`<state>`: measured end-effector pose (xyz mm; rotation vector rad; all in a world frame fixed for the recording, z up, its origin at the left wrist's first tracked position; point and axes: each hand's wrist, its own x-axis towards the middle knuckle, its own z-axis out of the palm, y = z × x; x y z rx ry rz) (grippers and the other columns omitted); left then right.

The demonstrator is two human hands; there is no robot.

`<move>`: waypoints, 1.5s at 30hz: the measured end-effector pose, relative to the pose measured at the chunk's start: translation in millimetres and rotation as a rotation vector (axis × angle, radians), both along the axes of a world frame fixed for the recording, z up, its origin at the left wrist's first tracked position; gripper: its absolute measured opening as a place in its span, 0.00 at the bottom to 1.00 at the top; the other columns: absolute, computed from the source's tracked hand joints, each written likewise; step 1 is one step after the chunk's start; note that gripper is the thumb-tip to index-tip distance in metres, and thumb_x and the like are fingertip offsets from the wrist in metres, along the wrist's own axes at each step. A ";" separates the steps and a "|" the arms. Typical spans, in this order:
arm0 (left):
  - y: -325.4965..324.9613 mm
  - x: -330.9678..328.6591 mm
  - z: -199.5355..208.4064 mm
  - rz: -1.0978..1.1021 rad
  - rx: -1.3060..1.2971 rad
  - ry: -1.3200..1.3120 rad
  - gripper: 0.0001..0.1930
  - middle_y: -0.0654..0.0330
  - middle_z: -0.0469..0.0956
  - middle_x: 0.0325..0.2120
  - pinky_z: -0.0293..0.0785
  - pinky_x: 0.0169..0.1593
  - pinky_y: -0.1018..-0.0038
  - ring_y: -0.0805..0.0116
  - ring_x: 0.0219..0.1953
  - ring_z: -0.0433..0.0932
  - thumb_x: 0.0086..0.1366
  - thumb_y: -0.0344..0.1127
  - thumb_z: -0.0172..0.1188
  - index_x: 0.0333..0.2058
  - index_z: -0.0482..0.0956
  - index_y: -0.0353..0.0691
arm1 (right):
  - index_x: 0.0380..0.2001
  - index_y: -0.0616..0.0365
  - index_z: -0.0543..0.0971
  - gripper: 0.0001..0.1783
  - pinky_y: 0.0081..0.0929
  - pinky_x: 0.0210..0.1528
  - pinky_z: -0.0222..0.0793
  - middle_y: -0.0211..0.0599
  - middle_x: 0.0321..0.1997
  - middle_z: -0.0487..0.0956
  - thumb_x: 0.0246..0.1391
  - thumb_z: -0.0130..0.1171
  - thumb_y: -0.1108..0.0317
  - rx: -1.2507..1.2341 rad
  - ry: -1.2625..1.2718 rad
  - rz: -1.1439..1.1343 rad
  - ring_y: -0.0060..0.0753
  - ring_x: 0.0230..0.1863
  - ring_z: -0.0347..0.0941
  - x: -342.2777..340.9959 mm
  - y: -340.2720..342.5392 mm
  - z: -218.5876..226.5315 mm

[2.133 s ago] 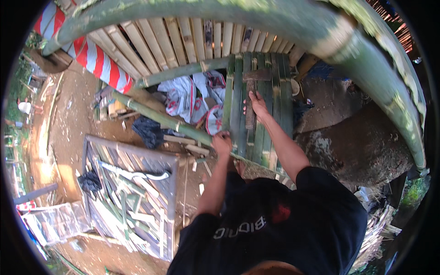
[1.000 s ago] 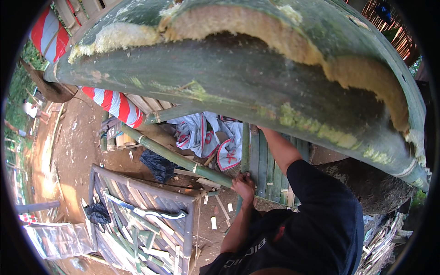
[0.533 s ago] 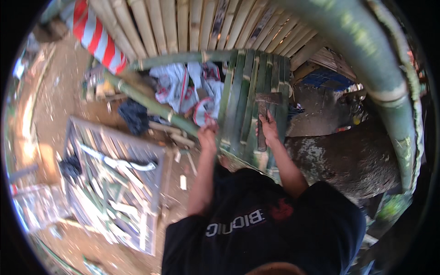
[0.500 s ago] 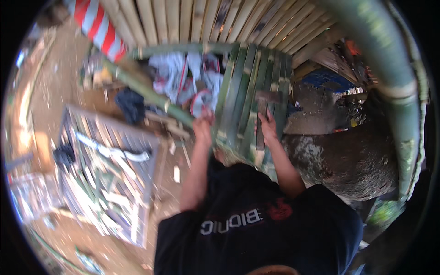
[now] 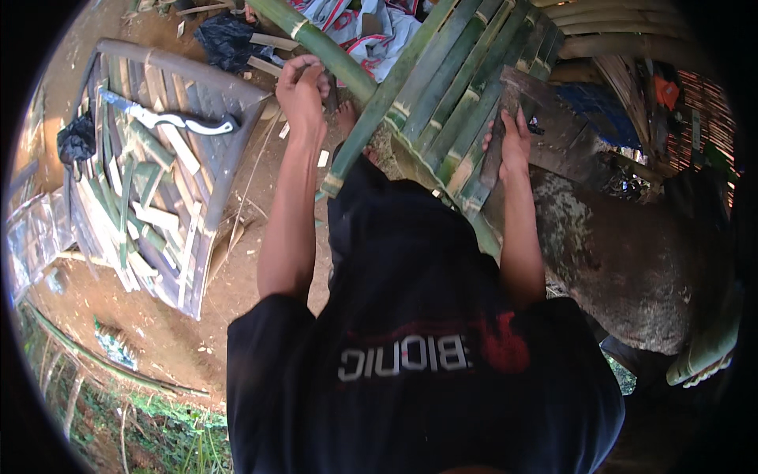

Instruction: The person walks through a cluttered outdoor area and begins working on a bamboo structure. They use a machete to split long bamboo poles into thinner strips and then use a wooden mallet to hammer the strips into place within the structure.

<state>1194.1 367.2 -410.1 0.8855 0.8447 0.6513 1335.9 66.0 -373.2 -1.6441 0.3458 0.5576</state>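
My right hand (image 5: 515, 144) is wrapped round the wooden handle of a hammer (image 5: 493, 158), its head tilted up and away beside the right edge of the bamboo slats. My left hand (image 5: 302, 88) is raised left of the slats, fingers curled together; whatever is in them is too small to make out. Green bamboo slats (image 5: 454, 91) lie side by side in front of me. The leftmost slat (image 5: 379, 114) reaches nearer to me than the others. A round bamboo pole (image 5: 335, 55) runs along the far left and meets the slats.
At left, a framed slatted panel (image 5: 178, 59) carries bamboo offcuts and a saw with a white handle (image 5: 197, 124). A black plastic bag (image 5: 223, 39) and a pale red-marked cloth (image 5: 391, 39) lie farther off. A large rounded boulder (image 5: 624, 261) stands at right.
My view has tilted down and turned, so the slats appear higher. My left hand has come away from beside the pole and lifted. The hammer stays in my right hand, now at the slats' right edge.
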 end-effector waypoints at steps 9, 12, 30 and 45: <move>-6.6 20.8 -5.4 -0.071 -0.062 0.006 0.12 0.59 0.79 0.32 0.70 0.36 0.81 0.75 0.31 0.74 0.63 0.30 0.60 0.43 0.79 0.30 | 0.66 0.44 0.58 0.30 0.25 0.16 0.67 0.31 0.26 0.72 0.62 0.52 0.62 -0.026 0.020 -0.086 0.24 0.17 0.68 1.1 41.4 -33.5; -1.2 41.3 -12.3 -0.148 -0.015 -0.008 0.12 0.58 0.79 0.34 0.72 0.38 0.80 0.74 0.32 0.76 0.64 0.31 0.58 0.43 0.78 0.29 | 0.66 0.44 0.57 0.30 0.24 0.16 0.67 0.31 0.26 0.72 0.62 0.52 0.63 0.038 0.014 -0.089 0.23 0.17 0.68 7.5 50.8 -57.3; 9.4 413.0 -91.3 -0.729 0.402 -0.205 0.24 0.57 0.80 0.30 0.72 0.34 0.79 0.74 0.28 0.75 0.62 0.33 0.61 0.55 0.67 0.32 | 0.69 0.52 0.49 0.35 0.18 0.18 0.65 0.31 0.27 0.71 0.63 0.50 0.66 0.044 -0.086 -0.136 0.18 0.19 0.65 80.8 62.3 -85.5; 6.1 492.7 -134.6 -0.654 0.882 -0.003 0.11 0.57 0.82 0.28 0.73 0.35 0.79 0.76 0.28 0.76 0.61 0.32 0.61 0.40 0.82 0.32 | 0.69 0.59 0.43 0.38 0.18 0.20 0.66 0.33 0.28 0.72 0.64 0.49 0.63 0.194 -0.007 -0.165 0.18 0.21 0.65 87.3 53.4 -91.2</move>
